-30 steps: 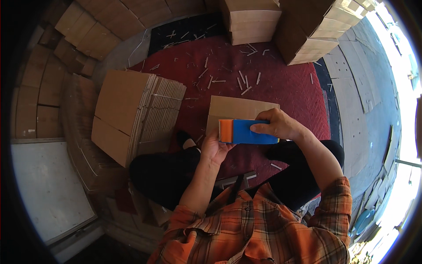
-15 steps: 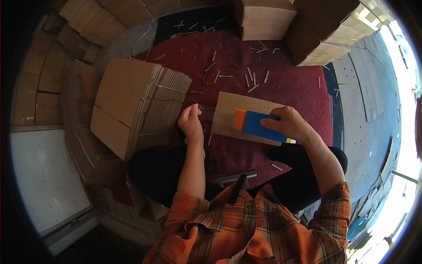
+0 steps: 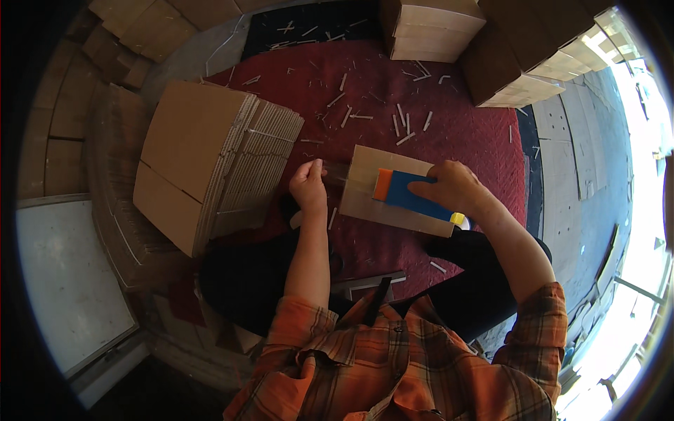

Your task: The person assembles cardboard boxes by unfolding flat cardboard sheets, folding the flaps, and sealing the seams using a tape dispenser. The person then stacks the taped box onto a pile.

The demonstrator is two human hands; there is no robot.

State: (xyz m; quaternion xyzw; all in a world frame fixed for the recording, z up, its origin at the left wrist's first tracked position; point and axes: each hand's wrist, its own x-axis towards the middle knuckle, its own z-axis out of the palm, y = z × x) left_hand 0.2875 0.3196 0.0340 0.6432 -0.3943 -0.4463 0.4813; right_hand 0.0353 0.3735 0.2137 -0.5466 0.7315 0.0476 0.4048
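A brown cardboard box (image 3: 365,166) lies in front of me, slightly slanted, on a red cloth. Over its top my right hand (image 3: 460,186) grips a blue tape dispenser (image 3: 414,194) with an orange front edge; a yellow-cored roll shows at its rear, below the hand. To the left of the box, my left hand (image 3: 309,186) is pinched closed. A strip of clear tape (image 3: 337,172) spans from these fingers to the box's left edge. The fingertips do not touch the box.
A strapped stack of flattened cartons (image 3: 189,154) leans at my left. Cardboard boxes (image 3: 435,31) stand at the far right, more along the far left. Paper-like strips (image 3: 404,119) litter the red cloth (image 3: 477,140). A white panel (image 3: 70,281) is at lower left.
The view has shifted a little. The dispenser's rear has tipped slightly, so more of the yellow core shows. Both hands keep their grips, and the tape still spans the gap.
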